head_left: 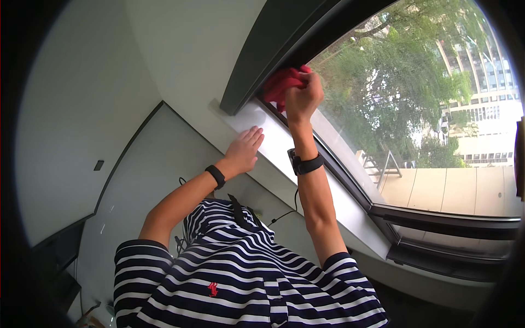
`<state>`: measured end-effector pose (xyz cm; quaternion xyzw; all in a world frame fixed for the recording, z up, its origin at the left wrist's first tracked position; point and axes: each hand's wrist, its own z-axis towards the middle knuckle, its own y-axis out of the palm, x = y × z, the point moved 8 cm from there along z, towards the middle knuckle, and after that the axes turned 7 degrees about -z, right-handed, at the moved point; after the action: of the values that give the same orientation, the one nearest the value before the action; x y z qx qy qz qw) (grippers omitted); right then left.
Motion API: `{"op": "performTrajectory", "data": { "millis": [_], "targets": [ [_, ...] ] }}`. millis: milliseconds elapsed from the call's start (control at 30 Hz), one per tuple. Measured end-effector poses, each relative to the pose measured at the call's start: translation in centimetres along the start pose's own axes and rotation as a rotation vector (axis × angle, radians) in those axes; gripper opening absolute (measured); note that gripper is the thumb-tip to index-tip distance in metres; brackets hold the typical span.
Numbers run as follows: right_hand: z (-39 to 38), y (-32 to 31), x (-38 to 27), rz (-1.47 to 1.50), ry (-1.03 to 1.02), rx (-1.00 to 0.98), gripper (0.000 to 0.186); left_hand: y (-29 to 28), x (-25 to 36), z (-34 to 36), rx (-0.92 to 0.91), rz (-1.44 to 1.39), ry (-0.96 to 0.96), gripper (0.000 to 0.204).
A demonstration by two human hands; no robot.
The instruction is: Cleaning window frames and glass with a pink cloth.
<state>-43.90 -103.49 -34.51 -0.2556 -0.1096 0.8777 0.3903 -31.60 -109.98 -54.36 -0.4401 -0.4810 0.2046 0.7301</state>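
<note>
"Closed on what, with the right grip (pixel 306 97)?"
"On a red cloth (pixel 280 85), bunched just left of the knuckles, close by the dark window frame (pixel 437 221)."
"And with the left grip (pixel 244 150)?"
"Open, with fingers extended at the white sill (pixel 273 136), below the cloth."
"Farther out?"
"Below the 2 grips, 2 black wristbands (pixel 310 165); right of the right grip, a window pane (pixel 350 147), with trees (pixel 377 82) beyond; up and left, a dark grey panel (pixel 254 60)."

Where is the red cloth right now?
In the head view, the red cloth is just right of centre in the upper part, held in the right hand beside the dark window frame.
</note>
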Motion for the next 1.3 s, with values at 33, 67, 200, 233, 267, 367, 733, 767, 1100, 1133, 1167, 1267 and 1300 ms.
{"op": "performTrajectory", "data": {
  "millis": [33, 67, 200, 233, 267, 367, 733, 767, 1100, 1133, 1167, 1267, 1300],
  "targets": [
    [1.1, -0.4, -0.1, 0.066, 0.122, 0.013, 0.016, 0.1, -0.2, 0.0, -0.002, 0.002, 0.007, 0.076],
    [1.4, 0.0, -0.1, 0.072, 0.119, 0.014, 0.016, 0.1, -0.4, 0.1, -0.002, 0.005, 0.013, 0.077],
    [-1.5, 1.2, 1.1, -0.083, 0.021, -0.165, 0.020, -0.8, 0.5, 1.0, 0.011, 0.043, 0.047, 0.078],
    [-3.1, 2.4, 2.7, -0.155, 0.078, -0.304, 0.023, -0.5, 0.6, 1.0, 0.008, 0.054, 0.044, 0.077],
    [-4.5, 3.1, 3.8, -0.116, 0.123, -0.383, 0.026, -0.3, 0.6, 1.0, 0.009, 0.069, 0.043, 0.077],
    [-0.9, 0.6, 2.7, -0.106, 0.015, -0.251, 0.026, 0.8, 0.5, 1.2, 0.035, -0.055, 0.058, 0.073],
    [29.3, -26.6, -10.2, -0.518, -0.639, 0.386, 0.029, -0.7, -0.2, -0.3, 0.127, -0.145, 0.043, 0.073],
    [27.8, -25.4, -9.2, -0.579, -0.680, 0.374, 0.029, -0.7, -0.1, 0.0, 0.120, -0.154, 0.054, 0.073],
    [2.3, -19.8, 4.4, -0.826, -0.696, -0.268, 0.024, -1.2, 0.6, 0.1, -0.012, -0.061, 0.105, 0.084],
    [2.4, -22.5, 4.9, -0.860, -0.698, -0.287, 0.026, -0.8, 0.0, -0.2, -0.043, -0.082, 0.084, 0.084],
    [2.5, -26.5, 6.9, -0.898, -0.669, -0.236, 0.029, -0.1, 0.1, 0.6, -0.083, -0.072, 0.107, 0.085],
    [3.5, -38.7, 8.7, -1.058, -0.138, -0.059, 0.022, 0.8, 0.3, 0.7, -0.134, -0.037, 0.167, 0.086],
    [2.1, -42.8, 9.8, -1.054, -0.009, -0.046, 0.020, 1.2, 0.1, 0.8, -0.113, -0.017, 0.164, 0.087]
  ]
}}
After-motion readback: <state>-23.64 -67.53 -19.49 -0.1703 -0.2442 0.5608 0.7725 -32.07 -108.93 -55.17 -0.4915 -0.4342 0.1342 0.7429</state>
